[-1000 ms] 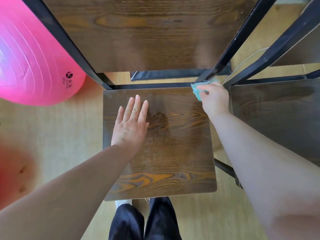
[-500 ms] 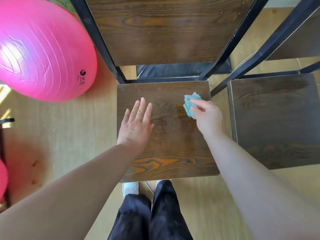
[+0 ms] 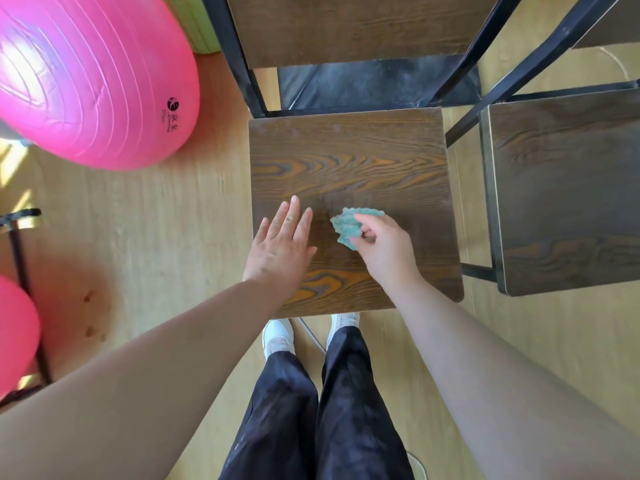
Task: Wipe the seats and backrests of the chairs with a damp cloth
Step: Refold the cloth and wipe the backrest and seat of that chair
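Observation:
A dark wooden chair seat (image 3: 349,161) with a black metal frame stands in front of me. Its wooden backrest (image 3: 349,26) rises at the top of the view. My left hand (image 3: 280,245) rests flat on the seat's front left part, fingers straight. My right hand (image 3: 384,251) pinches a small crumpled teal cloth (image 3: 348,226) on the middle of the seat, just right of my left hand.
A second chair seat (image 3: 568,188) of the same kind stands close on the right. A big pink exercise ball (image 3: 90,74) lies on the wooden floor at the left, another pink ball (image 3: 14,334) at the left edge. My legs and white shoes (image 3: 277,336) are below the seat.
My right hand has dragged the cloth from the seat's back right corner forward and left to the middle. The view has pulled back; my left hand stays flat on the seat.

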